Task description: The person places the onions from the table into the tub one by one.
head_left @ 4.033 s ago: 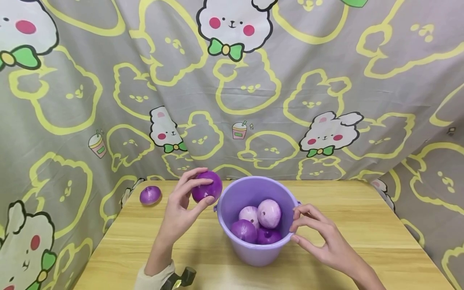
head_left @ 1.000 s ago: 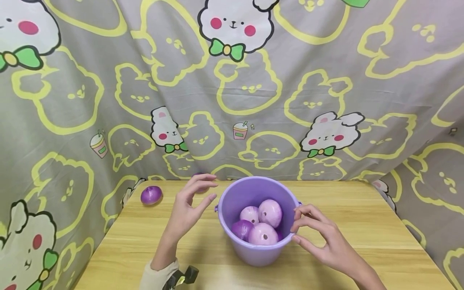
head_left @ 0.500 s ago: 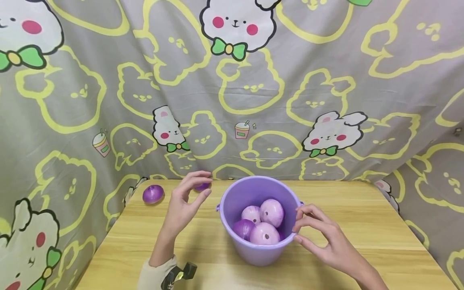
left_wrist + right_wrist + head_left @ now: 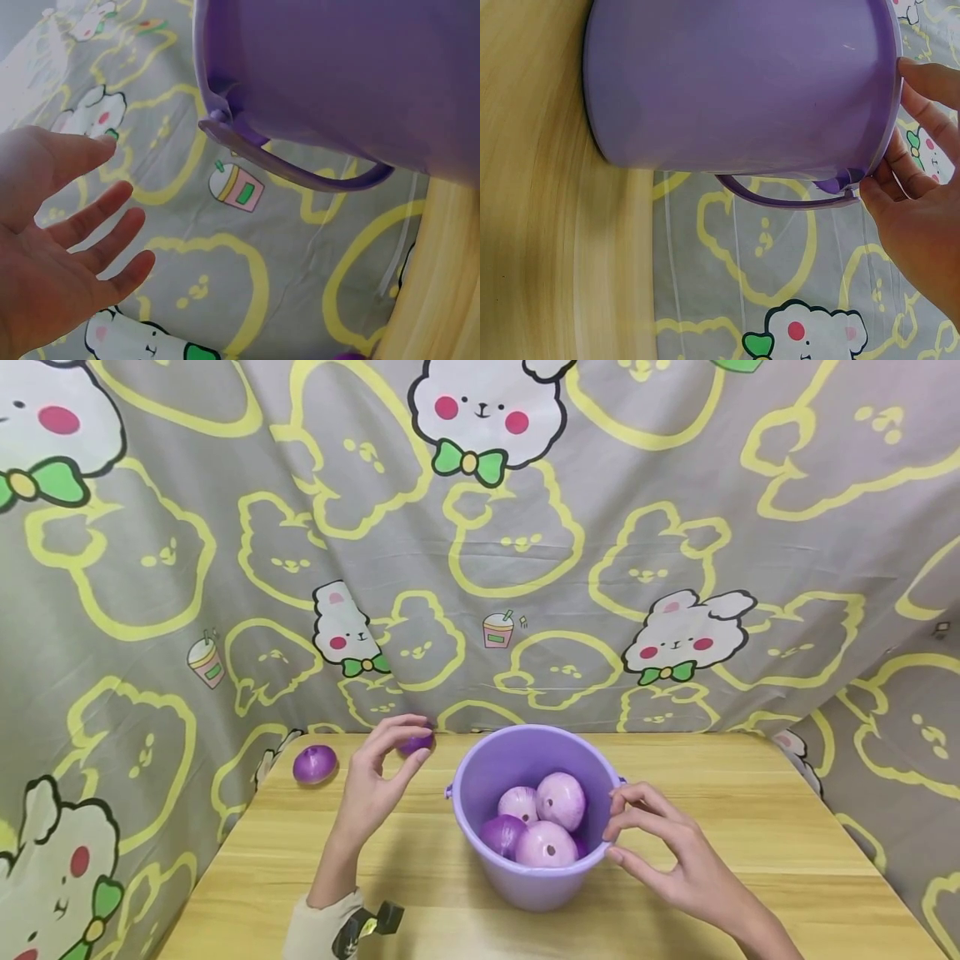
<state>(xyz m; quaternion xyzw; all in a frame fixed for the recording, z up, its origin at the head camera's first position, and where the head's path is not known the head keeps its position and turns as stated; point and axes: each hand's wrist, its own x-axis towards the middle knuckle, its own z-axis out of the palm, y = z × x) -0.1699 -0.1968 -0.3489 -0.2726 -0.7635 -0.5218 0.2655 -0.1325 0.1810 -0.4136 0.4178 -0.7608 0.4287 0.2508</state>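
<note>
A purple bucket (image 4: 534, 889) stands upright on the table and holds several onions, among them a pale onion (image 4: 546, 845) and a darker purple onion (image 4: 503, 835). My right hand (image 4: 678, 852) pinches the bucket's rim on the right, fingers and thumb at the edge in the right wrist view. To the left of the bucket my left hand (image 4: 378, 785) hovers with loosely bent, spread fingers and nothing in them. Just beyond its fingers sits a purple onion (image 4: 416, 742), partly hidden by them. Another purple onion (image 4: 315, 765) lies farther left.
The wooden table (image 4: 757, 827) ends against a grey patterned curtain (image 4: 525, 568) at the back and sides. The bucket's purple handle (image 4: 322, 180) hangs down on the far side. A black device (image 4: 367, 929) is strapped to my left wrist.
The onion that my left hand held 4 seconds ago has left it, and a pale onion now shows at the front in the bucket. The empty left hand has since shifted slightly left.
</note>
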